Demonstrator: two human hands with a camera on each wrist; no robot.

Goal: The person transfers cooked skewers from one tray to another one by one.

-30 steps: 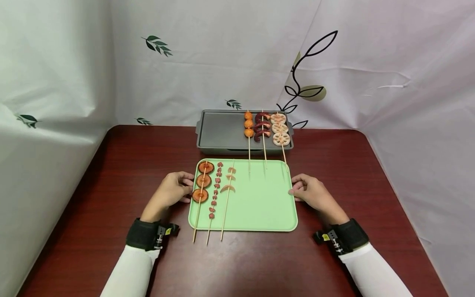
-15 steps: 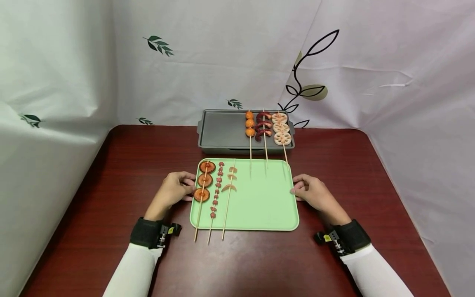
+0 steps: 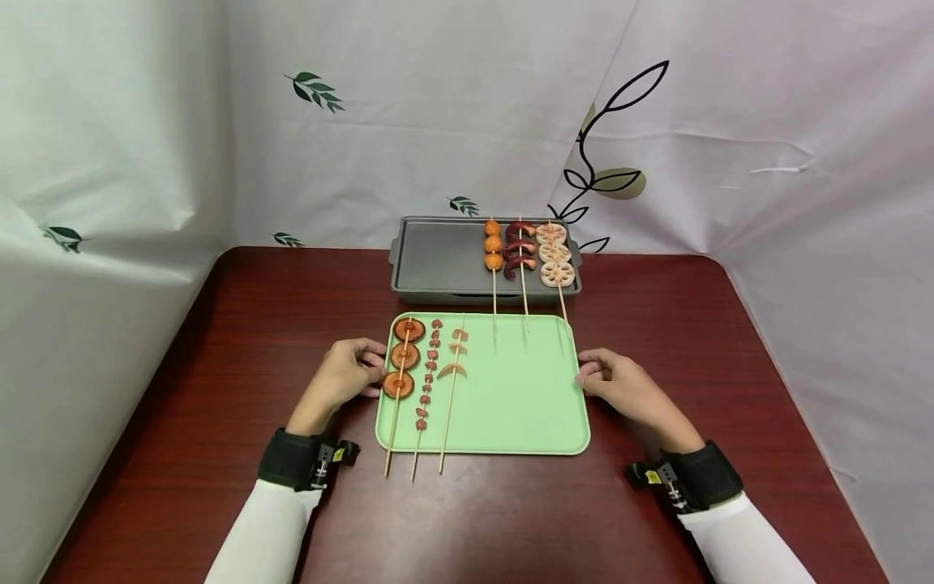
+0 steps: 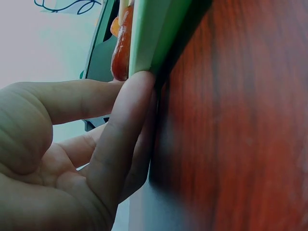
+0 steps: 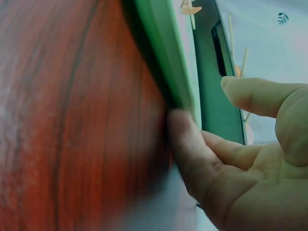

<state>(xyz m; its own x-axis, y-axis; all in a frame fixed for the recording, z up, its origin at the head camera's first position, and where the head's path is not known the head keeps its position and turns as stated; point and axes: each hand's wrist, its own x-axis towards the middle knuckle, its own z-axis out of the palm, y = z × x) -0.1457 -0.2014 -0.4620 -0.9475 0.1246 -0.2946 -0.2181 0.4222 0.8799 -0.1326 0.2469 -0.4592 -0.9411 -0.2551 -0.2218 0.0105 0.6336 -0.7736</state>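
Flat mint-green plastic tray point(image 3: 511, 405) with rounded corners sat in the middle of the dark red wood-grain table point(image 3: 219, 324), long side facing the person. The left hand's fingertips point(image 4: 137, 91) were pressed against the tray's left rim, fingers close together and bent, thumb up by the edge. From the wrist view they touched the rim, though I couldn't tell if they hooked under it. The left hand point(image 3: 339, 377) otherwise rested on the table. Same deal opposite: the right hand point(image 3: 620, 385) lay against the right rim, one fingertip point(image 5: 180, 125) pushed right up to the green edge, thumb hovering above it.

On the tray's left part lay three thin bamboo skewers: one with three round brown mushroom-like slices point(image 3: 404, 355), one with a string of small reddish bits point(image 3: 427, 373), one with pale crescent pieces point(image 3: 454, 357). Their bare sticks poked out over the near edge.

Just behind the tray sat a dark grey rectangular metal baking pan point(image 3: 438, 259) with three more skewers at its right end: orange balls point(image 3: 493, 242), dark red curled pieces point(image 3: 520, 245), and holey lotus-root slices point(image 3: 554, 253), sticks reaching over onto the tray. White leaf-print cloth point(image 3: 438, 122) hung behind.
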